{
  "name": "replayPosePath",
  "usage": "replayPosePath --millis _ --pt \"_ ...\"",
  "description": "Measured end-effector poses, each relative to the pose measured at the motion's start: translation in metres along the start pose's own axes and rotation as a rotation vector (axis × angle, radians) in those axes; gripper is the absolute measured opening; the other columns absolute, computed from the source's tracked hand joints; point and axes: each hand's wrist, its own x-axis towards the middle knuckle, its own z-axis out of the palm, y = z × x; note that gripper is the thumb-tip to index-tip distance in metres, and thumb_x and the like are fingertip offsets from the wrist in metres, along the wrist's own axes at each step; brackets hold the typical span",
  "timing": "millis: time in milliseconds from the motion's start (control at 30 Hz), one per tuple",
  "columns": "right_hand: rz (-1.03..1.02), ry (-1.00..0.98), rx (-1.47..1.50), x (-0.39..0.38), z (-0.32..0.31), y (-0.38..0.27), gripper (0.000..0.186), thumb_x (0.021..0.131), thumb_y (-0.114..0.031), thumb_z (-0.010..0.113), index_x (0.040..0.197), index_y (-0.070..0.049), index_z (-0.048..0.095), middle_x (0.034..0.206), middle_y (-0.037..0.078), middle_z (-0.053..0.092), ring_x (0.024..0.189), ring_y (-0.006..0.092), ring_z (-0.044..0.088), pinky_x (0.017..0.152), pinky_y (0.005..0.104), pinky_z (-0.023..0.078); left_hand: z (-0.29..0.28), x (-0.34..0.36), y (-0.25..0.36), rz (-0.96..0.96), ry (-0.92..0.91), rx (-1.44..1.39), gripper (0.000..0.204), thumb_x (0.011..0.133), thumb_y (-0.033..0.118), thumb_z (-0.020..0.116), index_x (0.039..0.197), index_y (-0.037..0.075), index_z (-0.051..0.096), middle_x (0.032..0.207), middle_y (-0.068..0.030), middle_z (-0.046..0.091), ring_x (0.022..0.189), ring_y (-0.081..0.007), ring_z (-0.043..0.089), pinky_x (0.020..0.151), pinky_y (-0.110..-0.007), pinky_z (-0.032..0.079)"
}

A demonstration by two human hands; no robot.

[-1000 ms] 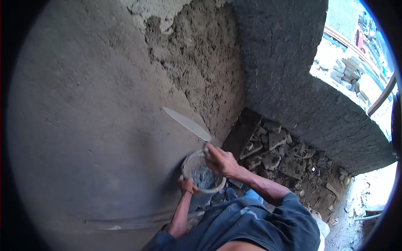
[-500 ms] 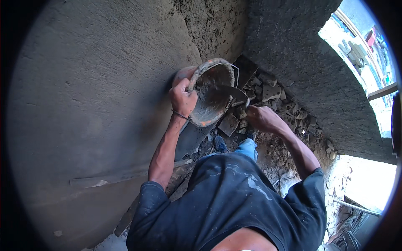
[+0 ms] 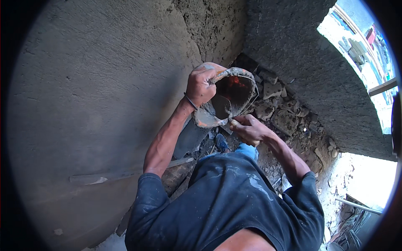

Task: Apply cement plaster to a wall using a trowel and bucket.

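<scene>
Scraping mortar out, your left hand (image 3: 202, 85) grips the tilted bucket (image 3: 228, 96) by its rim at the wall (image 3: 96, 96), while your right hand's (image 3: 250, 129) fingers close on the trowel (image 3: 222, 108) inside. The next move, I judge, calls for a steady bucket and a level blade.

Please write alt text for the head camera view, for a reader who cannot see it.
A person's left hand grips the rim of a round, mortar-caked orange bucket, tilted on its side, while the right hand works a small metal trowel inside it. A grey plastered wall is at left, broken rubble below.
</scene>
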Motion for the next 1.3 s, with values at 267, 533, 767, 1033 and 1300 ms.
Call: replayPosePath --millis 267,533,767,1033,1300 --pt "-0.100 -0.151 0.739 0.020 0.020 0.010 0.023 0.094 -0.022 0.058 0.110 -0.007 0.056 0.067 0.003 0.050 0.046 0.0084 0.046 0.039 0.0210 0.039 -0.006 -0.007 -0.031 -0.513 0.072 -0.265 0.016 0.055 -0.001 0.054 0.059 0.002 0.039 0.057 0.0032 0.035 0.057 -0.0074 0.035 0.048 -0.028 0.030" --pt "-0.254 -0.218 0.984 0.011 -0.006 0.020 0.037 0.097 -0.025 0.050 0.128 -0.004 0.048 0.067 0.004 0.046 0.042 0.0085 0.043 0.035 0.0211 0.035 -0.001 -0.044 -0.082 -0.714 0.478 -0.350 0.015 0.057 0.007 0.053 0.057 0.009 0.039 0.055 0.0022 0.038 0.051 -0.0112 0.037 0.046 -0.029 0.028" --pt "-0.644 0.208 1.086 -0.075 -0.062 -0.001 0.044 0.095 -0.029 0.050 0.132 -0.006 0.042 0.069 0.006 0.052 0.035 0.0104 0.041 0.030 0.0227 0.035 0.022 -0.136 -0.117 -1.101 0.554 -0.459 0.017 0.067 0.003 0.052 0.055 0.012 0.045 0.052 -0.0031 0.052 0.045 -0.0134 0.052 0.040 -0.028 0.041" --pt "-1.417 1.320 0.405 -0.200 -0.152 -0.066 0.042 0.102 -0.029 0.038 0.135 -0.003 0.035 0.090 0.007 0.054 0.063 0.0081 0.050 0.049 0.0170 0.045 0.049 -0.285 -0.245 -1.001 -0.216 0.472 0.023 0.046 0.029 0.075 0.043 0.014 0.057 0.046 -0.0036 0.054 0.043 -0.0203 0.052 0.041 -0.036 0.039" --pt "-1.455 2.303 0.465 -0.203 -0.210 -0.136 0.024 0.093 -0.014 0.059 0.106 0.003 0.048 0.077 0.011 0.055 0.055 0.0144 0.052 0.044 0.0254 0.047 0.053 -0.320 -0.219 -1.099 -0.385 0.723 0.020 0.045 0.021 0.077 0.051 0.009 0.062 0.052 -0.0059 0.059 0.048 -0.0190 0.058 0.043 -0.034 0.045"
